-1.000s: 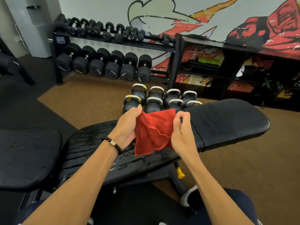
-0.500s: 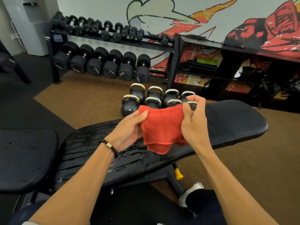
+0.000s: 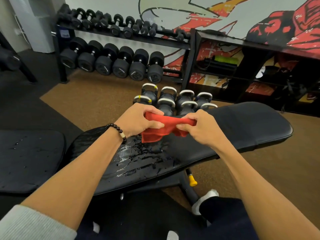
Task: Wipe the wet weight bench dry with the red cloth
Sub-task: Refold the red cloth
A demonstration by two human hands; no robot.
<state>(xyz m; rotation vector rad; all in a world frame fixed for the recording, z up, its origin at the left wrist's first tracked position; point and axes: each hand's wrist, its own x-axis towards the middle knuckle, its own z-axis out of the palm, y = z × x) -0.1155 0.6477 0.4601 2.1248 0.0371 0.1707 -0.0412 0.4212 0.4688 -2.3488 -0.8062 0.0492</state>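
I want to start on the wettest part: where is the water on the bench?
In the head view the water pools on the weight bench at its left, near end, just below the red cloth held in both hands.

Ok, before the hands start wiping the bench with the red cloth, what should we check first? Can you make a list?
1. Both hands hold the red cloth: ok, left hand and right hand each pinch it.
2. Cloth bunched ready for wiping: ok, gathered between the hands.
3. Cloth touching the bench: not ok, it looks held just above.
4. Wet patch found: ok, shiny water below the left wrist.
5. Nothing lying on the bench pad: ok.
6. Cloth dry enough: cannot tell.
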